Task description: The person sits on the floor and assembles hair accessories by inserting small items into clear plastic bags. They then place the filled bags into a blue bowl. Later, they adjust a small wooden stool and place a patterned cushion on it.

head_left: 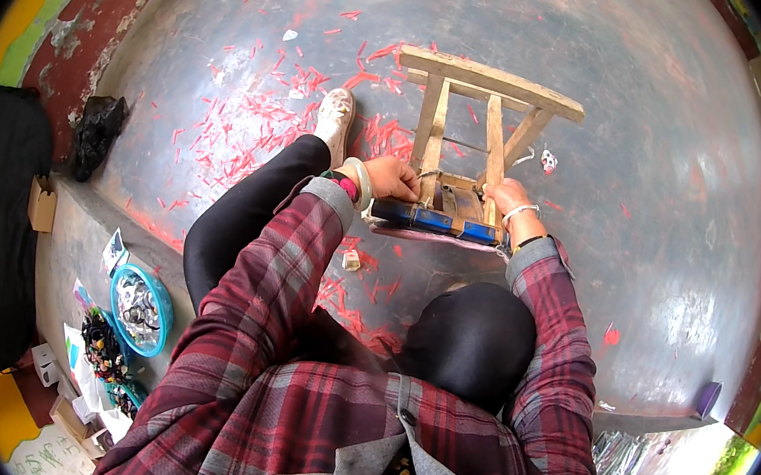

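A small wooden stool (pixel 491 147) lies tipped over in front of my knees, its legs and crossbars pointing away from me. Blue material and a pale pinkish layer cover its seat (pixel 443 221), which faces me. My left hand (pixel 392 180) is closed, with its fingertips at the stool's left leg beside the seat frame; whether anything small is pinched there is hidden. On the right, my right hand (pixel 509 201) grips the other leg close to the seat. Under the seat, between the hands, shows a dark curved part (pixel 458 199) that I cannot make out.
Red scraps (pixel 244 114) litter the grey floor, mostly left of the stool. A blue basket (pixel 140 309) of shiny pieces stands on a ledge at the left, near a black bag (pixel 98 135). A small whitish block (pixel 352 260) lies between my legs.
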Tool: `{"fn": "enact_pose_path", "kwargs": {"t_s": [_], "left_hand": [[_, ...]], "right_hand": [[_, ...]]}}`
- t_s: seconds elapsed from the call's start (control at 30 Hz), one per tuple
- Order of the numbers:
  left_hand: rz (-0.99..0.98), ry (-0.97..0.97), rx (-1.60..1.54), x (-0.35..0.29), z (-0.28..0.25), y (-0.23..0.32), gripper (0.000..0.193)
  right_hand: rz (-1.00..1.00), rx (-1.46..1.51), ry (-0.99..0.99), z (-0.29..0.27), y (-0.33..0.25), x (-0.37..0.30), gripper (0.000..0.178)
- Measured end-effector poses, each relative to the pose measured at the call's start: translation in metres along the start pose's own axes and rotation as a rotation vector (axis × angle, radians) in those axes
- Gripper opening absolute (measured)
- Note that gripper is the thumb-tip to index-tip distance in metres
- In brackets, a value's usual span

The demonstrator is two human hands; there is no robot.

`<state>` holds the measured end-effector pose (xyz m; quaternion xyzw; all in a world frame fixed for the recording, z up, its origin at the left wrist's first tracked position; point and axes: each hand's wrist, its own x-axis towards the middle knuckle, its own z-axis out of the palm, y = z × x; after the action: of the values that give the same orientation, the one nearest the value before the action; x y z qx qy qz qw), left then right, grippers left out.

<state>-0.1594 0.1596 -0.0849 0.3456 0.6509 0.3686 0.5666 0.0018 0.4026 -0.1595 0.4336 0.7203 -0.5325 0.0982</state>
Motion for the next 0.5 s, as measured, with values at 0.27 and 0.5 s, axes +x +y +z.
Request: {"fn": "enact_pose_path", "kwargs": {"t_s": [0.27,0.5], "left_hand": [[-0.028,0.123,0.384,0.001,0.001,0.028,0.018],[-0.271,0.219,0.285,-0.010,-0.024,-0.044,0.016]], "right_hand": [[-0.016,-0.053,0.032,-0.003,-0.007,-0.003,0.019],[-0.021,0.035,-0.016,-0.002,-0.007,0.002,0.021]]}}
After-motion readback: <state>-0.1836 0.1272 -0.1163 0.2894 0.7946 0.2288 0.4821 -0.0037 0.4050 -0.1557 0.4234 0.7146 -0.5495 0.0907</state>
